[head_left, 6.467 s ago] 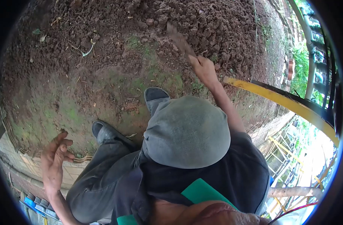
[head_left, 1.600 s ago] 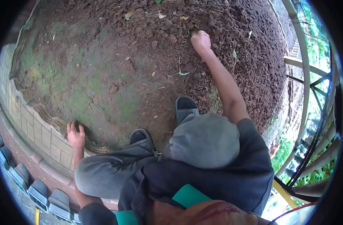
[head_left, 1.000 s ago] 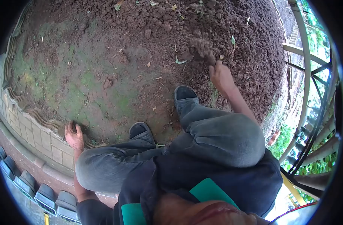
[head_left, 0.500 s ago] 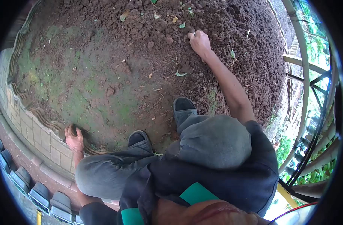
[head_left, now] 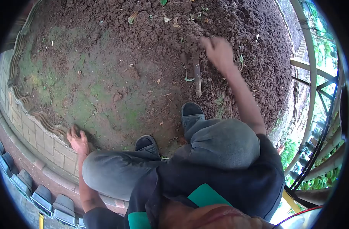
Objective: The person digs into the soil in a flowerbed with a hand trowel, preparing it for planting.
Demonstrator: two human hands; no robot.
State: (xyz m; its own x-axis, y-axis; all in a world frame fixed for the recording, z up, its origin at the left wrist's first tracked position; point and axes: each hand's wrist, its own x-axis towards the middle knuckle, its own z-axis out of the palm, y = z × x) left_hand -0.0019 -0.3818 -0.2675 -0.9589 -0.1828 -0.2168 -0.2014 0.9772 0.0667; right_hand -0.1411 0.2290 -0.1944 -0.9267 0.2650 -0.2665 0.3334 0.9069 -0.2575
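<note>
My right hand (head_left: 220, 55) is over the loosened brown soil, slightly blurred, with thumb and fingers apart and nothing visible between them. Just to its left, a hand tool with a straight stick-like handle (head_left: 197, 78) lies on the ground, its near end pointing toward my right foot. The tool's far end is hidden in or against the crumbly soil. My left hand (head_left: 78, 141) rests with spread fingers at the wavy raised edging (head_left: 48, 124) of the bed.
Compacted, mossy soil (head_left: 94, 91) spreads to the left, with leaves (head_left: 132, 18) scattered on the loose part. My sandalled feet (head_left: 192, 110) stand on the bed. Paving (head_left: 48, 150) and a row of grey blocks (head_left: 41, 196) lie beyond the edging; a railing (head_left: 311, 68) stands at right.
My right hand has shifted right and slightly down. The tool's handle now shows on the soil beside it, where bare ground showed before. My left hand stays at the edging.
</note>
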